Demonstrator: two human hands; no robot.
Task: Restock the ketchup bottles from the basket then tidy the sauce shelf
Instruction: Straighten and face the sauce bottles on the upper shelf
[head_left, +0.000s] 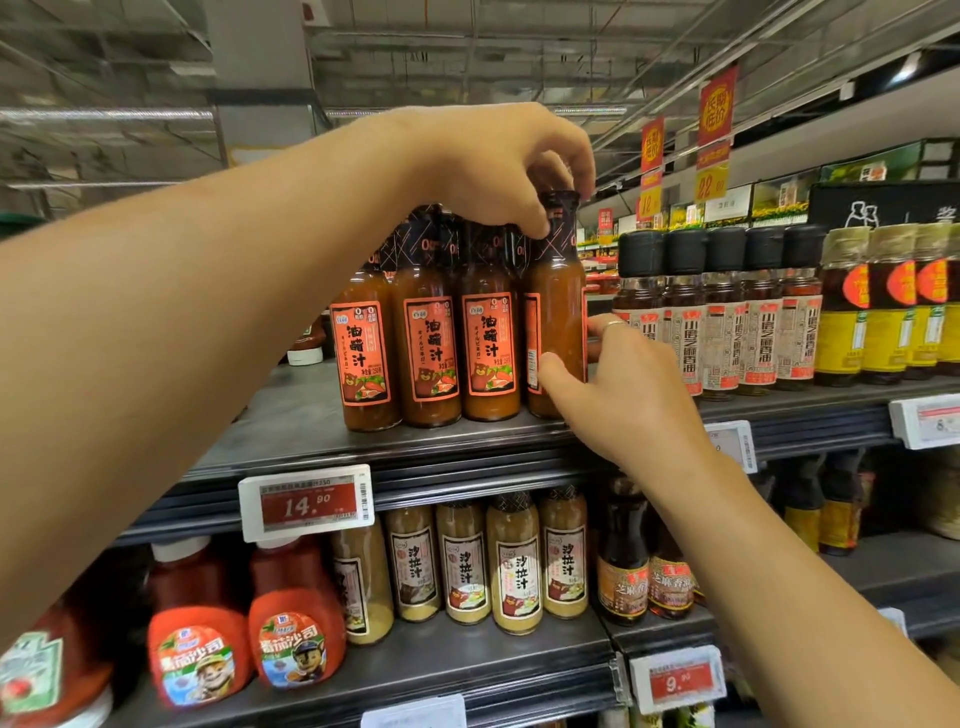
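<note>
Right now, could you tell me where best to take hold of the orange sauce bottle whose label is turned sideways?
Probably at the black cap, from above, as the left hand does: the turned bottle stands upright, close beside its neighbours, so its sides are crowded. The right hand can steady the lower body from the front.

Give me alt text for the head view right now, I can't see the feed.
Both hands hold the rightmost orange sauce bottle with a black shrink-wrapped neck on the grey metal shelf: left hand pinches its cap, right hand grips its base. Its label faces sideways; three matching bottles face front.
</note>
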